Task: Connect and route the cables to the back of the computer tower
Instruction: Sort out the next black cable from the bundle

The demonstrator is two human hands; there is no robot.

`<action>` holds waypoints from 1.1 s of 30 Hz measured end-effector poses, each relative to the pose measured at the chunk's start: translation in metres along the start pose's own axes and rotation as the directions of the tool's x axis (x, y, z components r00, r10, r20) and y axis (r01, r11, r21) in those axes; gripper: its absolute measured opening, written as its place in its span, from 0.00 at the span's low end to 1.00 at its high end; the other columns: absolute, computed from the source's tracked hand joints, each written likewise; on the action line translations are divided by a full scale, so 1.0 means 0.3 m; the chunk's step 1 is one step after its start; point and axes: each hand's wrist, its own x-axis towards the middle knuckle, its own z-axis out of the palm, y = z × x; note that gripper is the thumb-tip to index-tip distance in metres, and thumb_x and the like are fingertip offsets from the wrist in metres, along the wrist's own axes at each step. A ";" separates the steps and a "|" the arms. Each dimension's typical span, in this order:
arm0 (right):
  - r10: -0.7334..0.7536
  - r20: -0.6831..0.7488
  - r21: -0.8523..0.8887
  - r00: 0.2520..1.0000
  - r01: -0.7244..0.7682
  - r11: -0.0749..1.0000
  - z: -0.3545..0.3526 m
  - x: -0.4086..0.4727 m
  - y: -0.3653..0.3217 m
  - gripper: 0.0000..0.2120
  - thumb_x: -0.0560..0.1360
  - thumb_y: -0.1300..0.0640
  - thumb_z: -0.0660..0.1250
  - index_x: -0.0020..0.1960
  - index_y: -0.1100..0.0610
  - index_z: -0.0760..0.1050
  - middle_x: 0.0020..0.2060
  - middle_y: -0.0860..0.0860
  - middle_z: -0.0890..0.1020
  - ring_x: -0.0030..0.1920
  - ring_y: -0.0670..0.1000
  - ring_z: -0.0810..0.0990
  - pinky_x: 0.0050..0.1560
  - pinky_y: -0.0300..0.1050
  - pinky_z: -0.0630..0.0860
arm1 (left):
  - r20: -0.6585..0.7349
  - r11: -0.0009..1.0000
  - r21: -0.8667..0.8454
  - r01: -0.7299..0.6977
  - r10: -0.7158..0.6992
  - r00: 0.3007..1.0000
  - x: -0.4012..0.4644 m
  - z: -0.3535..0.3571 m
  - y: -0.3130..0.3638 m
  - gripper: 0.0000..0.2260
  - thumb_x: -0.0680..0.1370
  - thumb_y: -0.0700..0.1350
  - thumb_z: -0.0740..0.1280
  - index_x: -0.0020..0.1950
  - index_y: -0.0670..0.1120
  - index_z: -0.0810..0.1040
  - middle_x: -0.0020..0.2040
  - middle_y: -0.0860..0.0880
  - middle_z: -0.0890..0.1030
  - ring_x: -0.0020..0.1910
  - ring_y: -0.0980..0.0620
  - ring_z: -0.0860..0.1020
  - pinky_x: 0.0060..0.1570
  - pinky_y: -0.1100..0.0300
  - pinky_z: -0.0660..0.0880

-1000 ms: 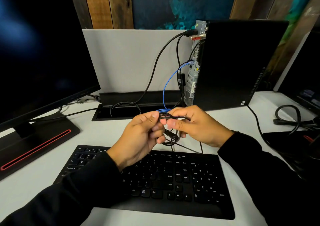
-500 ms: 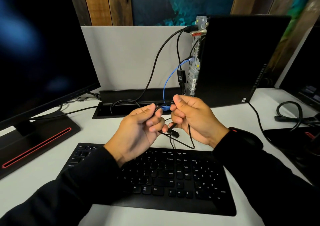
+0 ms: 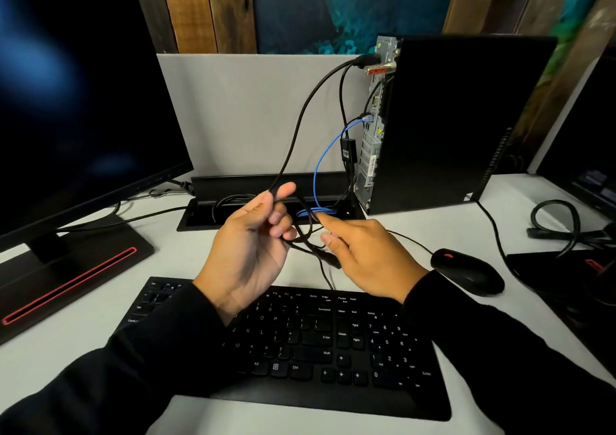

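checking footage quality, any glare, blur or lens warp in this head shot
Head view: soft bluish glare on the dark monitor; wide-angle warp tilts the tower and bows the frame edges; the left hand, right hand and black cable are fairly sharp, the far-right clutter dim.

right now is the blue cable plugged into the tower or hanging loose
Plugged in. The blue cable ends in a connector seated in the back of the tower, then drops toward the desk slot.
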 end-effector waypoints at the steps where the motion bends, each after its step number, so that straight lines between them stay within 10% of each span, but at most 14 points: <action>1: 0.008 0.051 -0.046 0.999 -0.006 0.999 0.005 0.003 -0.006 0.22 0.85 0.49 0.58 0.78 0.45 0.66 0.41 0.45 0.79 0.44 0.51 0.78 0.46 0.50 0.78 | -0.016 1.000 0.001 -0.009 0.009 1.000 0.000 -0.002 -0.005 0.15 0.79 0.43 0.62 0.62 0.37 0.79 0.34 0.51 0.68 0.30 0.56 0.65 0.33 0.64 0.68; 8: 0.161 0.170 0.501 0.972 -0.226 0.835 -0.025 -0.008 0.024 0.07 0.83 0.56 0.66 0.51 0.52 0.82 0.35 0.55 0.84 0.40 0.49 0.84 0.52 0.47 0.80 | -0.098 0.995 -0.017 -0.099 0.097 0.990 0.035 -0.018 0.059 0.14 0.80 0.43 0.60 0.62 0.40 0.77 0.35 0.51 0.68 0.30 0.57 0.63 0.33 0.65 0.66; 11: 0.152 0.112 0.656 0.982 -0.188 0.731 -0.038 -0.013 0.069 0.09 0.83 0.56 0.63 0.56 0.51 0.83 0.35 0.50 0.84 0.44 0.48 0.85 0.59 0.46 0.78 | -0.138 0.995 -0.033 -0.091 0.086 0.987 0.039 -0.038 0.050 0.13 0.84 0.42 0.57 0.62 0.40 0.77 0.35 0.51 0.68 0.30 0.57 0.63 0.33 0.65 0.67; 16: 0.036 0.085 0.078 0.996 -0.043 0.996 -0.016 -0.019 0.041 0.15 0.84 0.52 0.62 0.68 0.47 0.80 0.58 0.42 0.85 0.57 0.40 0.82 0.61 0.41 0.78 | -0.077 0.995 0.002 -0.098 0.098 0.992 0.030 -0.014 0.039 0.13 0.83 0.43 0.57 0.62 0.41 0.77 0.35 0.51 0.69 0.30 0.56 0.64 0.35 0.65 0.68; 19: -0.025 0.189 -0.236 0.982 0.070 0.969 -0.011 -0.010 -0.042 0.13 0.84 0.50 0.58 0.62 0.49 0.79 0.50 0.46 0.83 0.51 0.53 0.81 0.49 0.49 0.80 | 0.004 0.975 0.164 -0.146 0.148 0.989 0.023 -0.018 0.010 0.13 0.84 0.43 0.58 0.62 0.39 0.78 0.35 0.50 0.71 0.32 0.55 0.67 0.38 0.63 0.69; 26: -0.251 0.004 0.103 0.968 0.249 0.963 -0.057 0.009 -0.159 0.08 0.82 0.54 0.65 0.50 0.57 0.79 0.41 0.48 0.74 0.40 0.48 0.72 0.44 0.52 0.76 | 0.230 0.562 0.769 -0.304 0.200 0.952 -0.017 -0.053 -0.055 0.12 0.84 0.45 0.57 0.52 0.40 0.77 0.40 0.50 0.78 0.41 0.52 0.75 0.46 0.56 0.74; 33: -0.132 -0.327 0.154 0.936 0.191 0.970 -0.091 0.027 -0.151 0.20 0.69 0.44 0.79 0.43 0.57 0.73 0.32 0.43 0.69 0.33 0.47 0.67 0.34 0.38 0.69 | 0.184 0.718 0.684 -0.130 0.003 0.983 -0.045 -0.007 -0.060 0.15 0.85 0.45 0.56 0.41 0.40 0.71 0.30 0.50 0.68 0.30 0.54 0.65 0.34 0.63 0.65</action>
